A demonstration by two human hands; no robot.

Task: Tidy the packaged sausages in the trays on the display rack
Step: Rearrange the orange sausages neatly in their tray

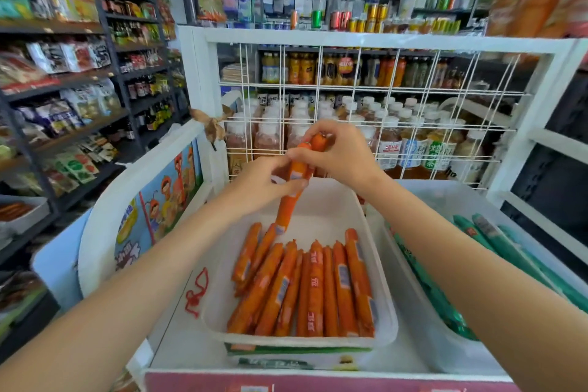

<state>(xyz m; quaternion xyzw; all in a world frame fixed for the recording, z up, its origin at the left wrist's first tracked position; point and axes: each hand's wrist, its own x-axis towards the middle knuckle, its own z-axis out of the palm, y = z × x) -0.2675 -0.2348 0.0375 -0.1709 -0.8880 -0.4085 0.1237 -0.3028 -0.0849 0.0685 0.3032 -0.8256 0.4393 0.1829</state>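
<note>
A white tray (386, 302) on the display rack holds several orange packaged sausages (315, 289) lying side by side in its near half. Above the tray's far half I hold a small bunch of orange sausages (288, 210) nearly upright. My left hand (265, 183) grips the bunch around its middle. My right hand (337, 151) pinches the top ends. A second white tray (423, 337) to the right holds green packaged sausages (506, 248), partly hidden by my right forearm.
A white wire grid (366, 111) rises behind the trays, with bottled drinks behind it. The rack's rounded white side panel (105, 216) stands at the left. A red string (197, 293) lies left of the orange tray. Snack shelves (63, 79) line the left aisle.
</note>
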